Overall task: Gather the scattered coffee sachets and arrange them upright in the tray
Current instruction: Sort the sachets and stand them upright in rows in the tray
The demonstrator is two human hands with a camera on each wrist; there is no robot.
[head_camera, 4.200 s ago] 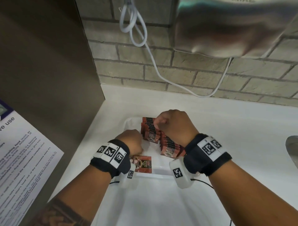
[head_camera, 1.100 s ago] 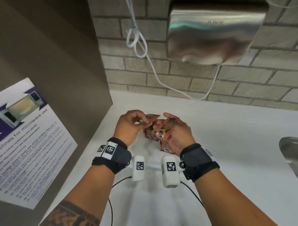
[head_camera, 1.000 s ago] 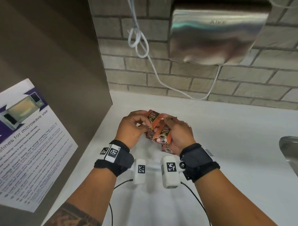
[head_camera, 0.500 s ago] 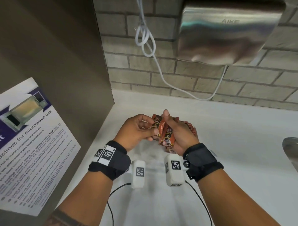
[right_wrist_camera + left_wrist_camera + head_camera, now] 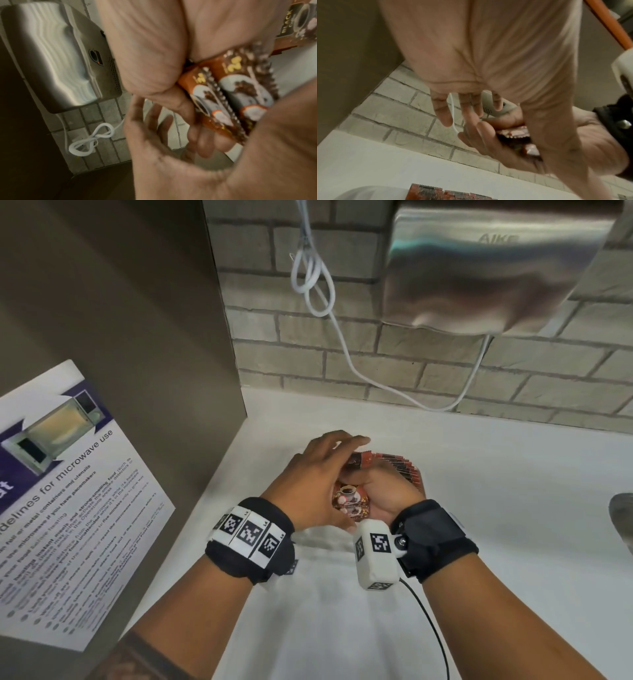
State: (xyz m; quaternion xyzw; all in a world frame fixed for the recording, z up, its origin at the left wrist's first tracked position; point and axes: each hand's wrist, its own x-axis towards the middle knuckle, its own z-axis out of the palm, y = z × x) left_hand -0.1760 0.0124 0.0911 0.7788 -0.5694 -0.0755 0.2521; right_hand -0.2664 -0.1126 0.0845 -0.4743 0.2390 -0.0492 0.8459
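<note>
A white counter point(image 5: 513, 508) spreads below a grey brick wall point(image 5: 301, 361), with a brown cabinet side point(image 5: 120, 320) rising at nine o'clock and carrying a microwave-use notice point(image 5: 68, 491). At one o'clock hangs a steel AIKE hand dryer point(image 5: 489, 265); its white cord point(image 5: 313, 285) loops at twelve o'clock.

The white tray point(image 5: 315, 546) lies mid-counter, largely hidden under the wrists. A row of coffee sachets point(image 5: 400, 469) stands on edge in it, just beyond the hands.

The right hand point(image 5: 387, 494) is at centre, palm turned left, fingers curled round a small bundle of sachets point(image 5: 351, 499) printed with a coffee cup; the right wrist view shows at least two packets side by side. The left hand point(image 5: 315, 484) lies against that bundle from nine o'clock, its fingers point(image 5: 346, 441) straight and spread, reaching past the packets' top edge, gripping nothing.
</note>
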